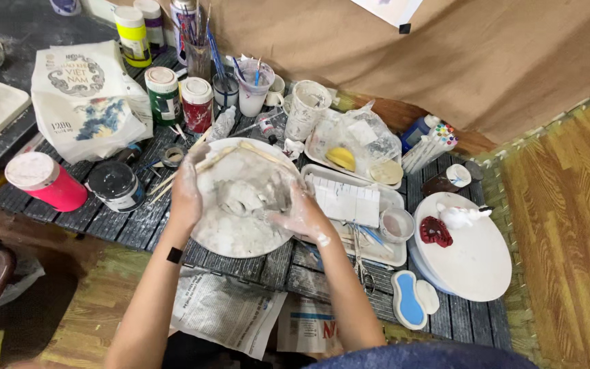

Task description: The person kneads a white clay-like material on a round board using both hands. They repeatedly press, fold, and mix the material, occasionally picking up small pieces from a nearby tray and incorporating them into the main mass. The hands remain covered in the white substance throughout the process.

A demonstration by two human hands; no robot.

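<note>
A round white plate smeared with grey-white clay lies on the low dark slatted table. A lump of wet grey clay sits on the plate between my hands. My left hand, coated in clay, cups the lump from the left. My right hand, equally smeared, presses against its right side. Thin wooden sticks rest across the plate's far rim.
Paint jars, a pink tub, a dark lidded pot and cups of brushes crowd the far side. Right of the plate are a white tray, a round white board with small figures, scissors. Newspaper lies by my knees.
</note>
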